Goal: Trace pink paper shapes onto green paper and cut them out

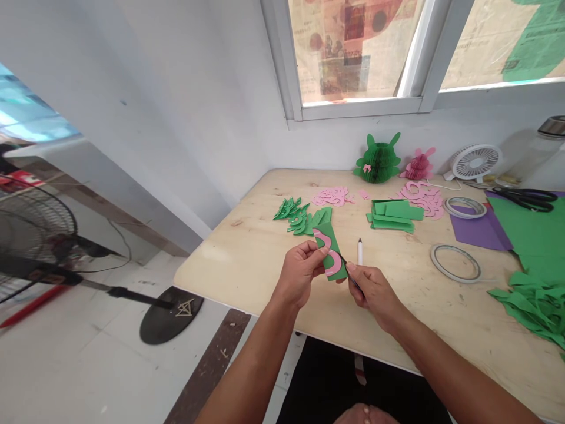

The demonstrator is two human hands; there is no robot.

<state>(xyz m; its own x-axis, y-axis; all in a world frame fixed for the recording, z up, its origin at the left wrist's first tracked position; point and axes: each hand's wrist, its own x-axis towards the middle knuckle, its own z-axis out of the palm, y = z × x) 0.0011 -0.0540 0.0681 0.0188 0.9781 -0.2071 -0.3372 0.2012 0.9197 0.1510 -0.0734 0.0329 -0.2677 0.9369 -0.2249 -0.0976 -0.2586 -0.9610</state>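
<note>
My left hand [301, 268] pinches a folded green paper strip [326, 234] with a curved pink paper cutout [334, 263] lying on its face. In my right hand [373, 291] is a pair of scissors [343, 257], mostly hidden by the fingers, with the dark blades against the strip's right edge. Just beyond the right hand lies a white pen [359, 252] with a dark tip. Small green paper cutouts [300, 221] are heaped behind the left hand, near some pink paper cutouts [332, 196]. Folded green paper strips [394, 214] are stacked farther right.
Along the wall stand a green paper animal [377, 160], a pink paper animal [418, 165] and a small white fan [475, 161]. Tape rolls [455, 263], black-handled scissors [525, 198], green sheets [529, 235] and green scraps [536, 309] occupy the right side. A floor fan [30, 235] stands left.
</note>
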